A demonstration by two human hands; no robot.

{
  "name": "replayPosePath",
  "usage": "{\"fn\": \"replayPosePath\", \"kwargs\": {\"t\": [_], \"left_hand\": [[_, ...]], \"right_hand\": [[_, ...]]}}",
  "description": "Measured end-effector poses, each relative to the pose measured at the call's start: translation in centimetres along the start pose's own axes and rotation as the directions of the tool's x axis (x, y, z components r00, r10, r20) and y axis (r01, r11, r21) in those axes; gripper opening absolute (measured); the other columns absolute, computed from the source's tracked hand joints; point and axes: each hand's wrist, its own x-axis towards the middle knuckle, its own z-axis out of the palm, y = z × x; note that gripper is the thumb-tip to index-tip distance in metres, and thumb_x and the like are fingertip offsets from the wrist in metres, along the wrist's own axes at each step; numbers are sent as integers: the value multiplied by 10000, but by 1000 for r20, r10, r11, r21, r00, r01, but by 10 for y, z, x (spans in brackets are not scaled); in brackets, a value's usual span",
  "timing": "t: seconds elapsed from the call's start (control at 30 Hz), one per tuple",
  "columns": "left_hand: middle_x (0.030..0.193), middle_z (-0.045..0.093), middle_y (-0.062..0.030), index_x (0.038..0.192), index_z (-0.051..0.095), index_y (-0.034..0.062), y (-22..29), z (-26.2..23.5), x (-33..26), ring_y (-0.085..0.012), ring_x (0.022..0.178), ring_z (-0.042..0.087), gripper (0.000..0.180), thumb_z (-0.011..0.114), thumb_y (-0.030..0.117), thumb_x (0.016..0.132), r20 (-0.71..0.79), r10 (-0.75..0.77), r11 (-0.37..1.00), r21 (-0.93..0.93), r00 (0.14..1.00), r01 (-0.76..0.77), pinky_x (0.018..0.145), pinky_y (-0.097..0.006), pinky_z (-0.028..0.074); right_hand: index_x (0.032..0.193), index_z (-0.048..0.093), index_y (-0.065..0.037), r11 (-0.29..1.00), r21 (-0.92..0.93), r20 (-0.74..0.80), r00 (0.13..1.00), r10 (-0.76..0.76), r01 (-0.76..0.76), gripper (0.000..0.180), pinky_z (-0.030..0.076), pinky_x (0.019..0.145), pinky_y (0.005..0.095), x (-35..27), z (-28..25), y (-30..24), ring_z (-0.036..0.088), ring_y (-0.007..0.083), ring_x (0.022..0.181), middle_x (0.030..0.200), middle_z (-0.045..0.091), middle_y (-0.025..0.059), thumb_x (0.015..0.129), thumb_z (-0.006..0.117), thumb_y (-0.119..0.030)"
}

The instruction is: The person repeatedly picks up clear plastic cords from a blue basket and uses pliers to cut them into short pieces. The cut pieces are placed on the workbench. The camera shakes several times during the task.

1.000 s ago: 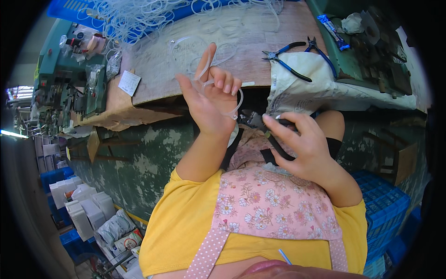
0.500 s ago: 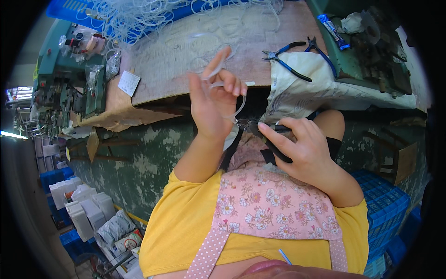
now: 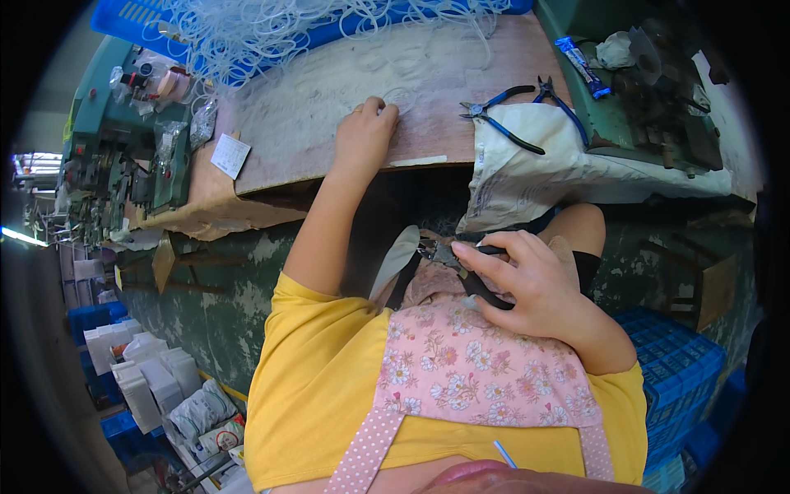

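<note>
My right hand [image 3: 531, 280] holds a pair of black-handled cutting pliers [image 3: 443, 253] above my lap, its metal head pointing left and the handles spread. Up on the wooden tabletop [image 3: 296, 123], my left hand [image 3: 364, 140] reaches forward with its fingers curled down. A faint clear plastic ring [image 3: 403, 100] lies right beside those fingertips; whether they pinch it is hidden. Beyond, a blue tray [image 3: 329, 34] is heaped with a tangle of clear plastic tubing loops [image 3: 239, 41].
Two blue-handled pliers [image 3: 504, 119] rest at the right, partly on a white cloth sack [image 3: 514, 165]. Green machines [image 3: 123, 140] flank the table. A white paper [image 3: 230, 156] lies near the left edge. Blue crates [image 3: 671, 354] stand behind on the right.
My left hand has moved away from the pliers, forward onto the tabletop, and the clear loop it had is no longer in view there. My right hand with the pliers has dropped slightly.
</note>
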Motion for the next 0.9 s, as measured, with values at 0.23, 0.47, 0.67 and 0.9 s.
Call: {"fn": "replayPosePath", "kwargs": {"t": [0.23,0.47,0.67,0.9], "left_hand": [[1048,610,-155,1043,542,57,8,-11,-19,-336,877,653,167,576,154,911,-223,-41,977,-215,974,-8,750,-384,531],[861,506,-58,1376,380,97,40,-50,-40,-190,759,532,498,436,423,1005,22,-399,-199,-978,917,-63,724,-330,471],[808,435,-31,1525,202,150,61,-68,-45,-148,677,382,911,379,755,869,81,-114,-871,-488,990,-60,617,-277,350],[814,387,-33,1524,218,141,68,-74,-49,-147,661,317,920,431,742,861,52,-159,-882,-456,986,-118,580,-264,298]], "right_hand": [[1333,555,-169,998,51,-47,998,38,-36,686,475,798,392,0,0,8,569,308,925,1054,543,141,673,739,-147],[1337,553,-167,989,94,-78,990,120,-113,692,486,792,391,9,2,12,577,310,894,1079,542,144,673,747,-126],[1284,598,-190,988,-130,-122,990,71,-87,632,491,667,331,12,7,8,598,245,854,1065,570,85,675,761,-157],[1310,580,-208,981,-195,-85,996,9,-26,698,470,712,378,15,5,-1,557,279,837,1048,543,115,639,754,-132]]}}
